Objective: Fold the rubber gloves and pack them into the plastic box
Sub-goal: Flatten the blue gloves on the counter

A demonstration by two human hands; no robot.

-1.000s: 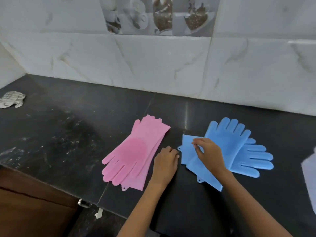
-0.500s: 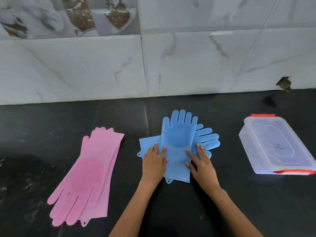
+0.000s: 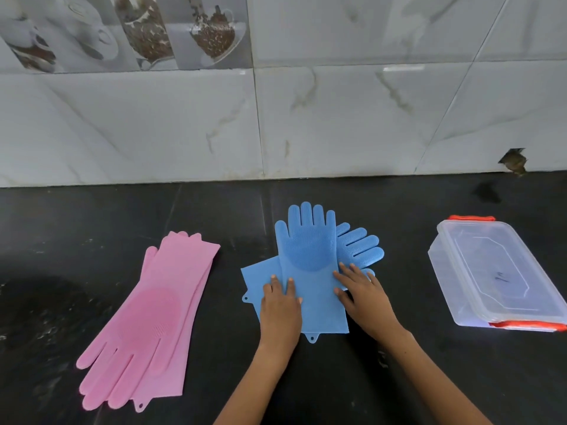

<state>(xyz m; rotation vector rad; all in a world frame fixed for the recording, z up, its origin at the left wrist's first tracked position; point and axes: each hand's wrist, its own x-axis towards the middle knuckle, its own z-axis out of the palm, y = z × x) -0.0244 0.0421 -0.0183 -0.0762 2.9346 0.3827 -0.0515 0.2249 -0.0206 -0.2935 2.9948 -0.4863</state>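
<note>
At the middle of the black stone counter lay the blue gloves, one flat on top with its fingers toward the wall, the other crossed beneath it, its fingers fanning out to the right. Both hands pressed the upper glove's cuff: the left hand lay flat with straight fingers near the cuff's left edge, the right hand spread flat at its right edge, neither gripping anything. Left of them, apart, the pink gloves lay stacked, fingers toward the counter's near edge. Well to the right stood the clear plastic box, lid on, with orange clasps. Behind the counter rose a wall of white marbled tiles, with tiles picturing cups and coffee beans at upper left.
</note>
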